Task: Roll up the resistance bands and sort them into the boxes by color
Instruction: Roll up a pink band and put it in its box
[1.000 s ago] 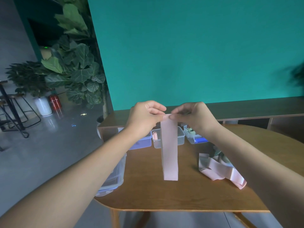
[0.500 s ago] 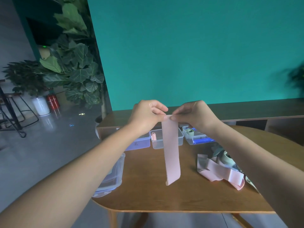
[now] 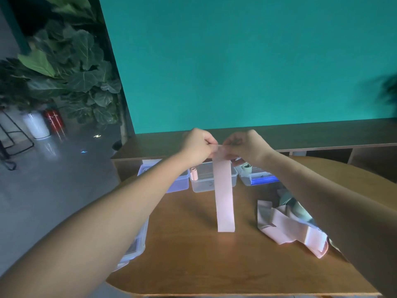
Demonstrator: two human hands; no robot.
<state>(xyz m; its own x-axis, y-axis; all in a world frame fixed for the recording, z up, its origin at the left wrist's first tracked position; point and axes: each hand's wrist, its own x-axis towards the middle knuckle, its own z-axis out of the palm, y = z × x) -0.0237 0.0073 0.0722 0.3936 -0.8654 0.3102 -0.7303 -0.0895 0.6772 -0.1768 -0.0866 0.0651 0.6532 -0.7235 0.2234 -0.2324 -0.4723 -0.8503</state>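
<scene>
Both hands were up over the table (image 3: 193, 265): the left hand (image 3: 198, 146) and right hand (image 3: 247, 146) each pinched the top edge of the pink band (image 3: 224, 196), which hung straight down before the middle box (image 3: 204, 183).

Potted plants (image 3: 71, 67), red extinguisher (image 3: 54, 121), teal wall (image 3: 247, 61)

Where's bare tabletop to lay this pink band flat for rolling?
Free: the wooden table between the hanging pink band and the near edge, and left of the band toward the left forearm. Crowded: the loose band pile at right and the three boxes behind.
</scene>
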